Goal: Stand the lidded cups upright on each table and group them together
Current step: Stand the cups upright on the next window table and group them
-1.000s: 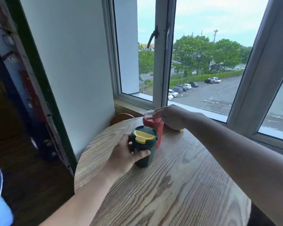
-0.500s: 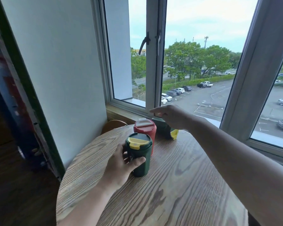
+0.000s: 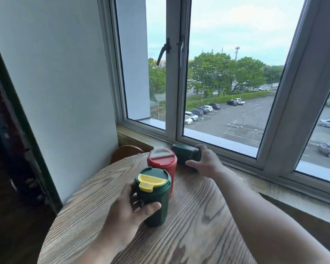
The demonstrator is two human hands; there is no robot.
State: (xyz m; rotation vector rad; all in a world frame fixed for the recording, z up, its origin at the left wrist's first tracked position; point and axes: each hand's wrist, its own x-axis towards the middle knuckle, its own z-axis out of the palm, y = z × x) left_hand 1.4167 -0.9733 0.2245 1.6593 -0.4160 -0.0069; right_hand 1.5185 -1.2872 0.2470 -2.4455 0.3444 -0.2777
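A dark green cup with a yellow lid flap (image 3: 154, 195) stands upright on the round wooden table (image 3: 189, 231). My left hand (image 3: 129, 210) wraps around its side. Directly behind it, touching or nearly so, a red cup with a grey lid flap (image 3: 163, 164) stands upright. A second dark green cup (image 3: 186, 154) lies on its side at the table's far edge by the window. My right hand (image 3: 206, 161) grips its right end, and its lid is hidden behind my fingers.
A window frame and wooden sill (image 3: 236, 164) run along the far side of the table. A white wall (image 3: 61, 92) stands to the left. The rounded back of a wooden chair (image 3: 126, 152) shows behind the table's far left edge.
My right hand left the red cup's lid and reached back to the lying green cup, closing on it. My left hand has stayed on the upright green cup.
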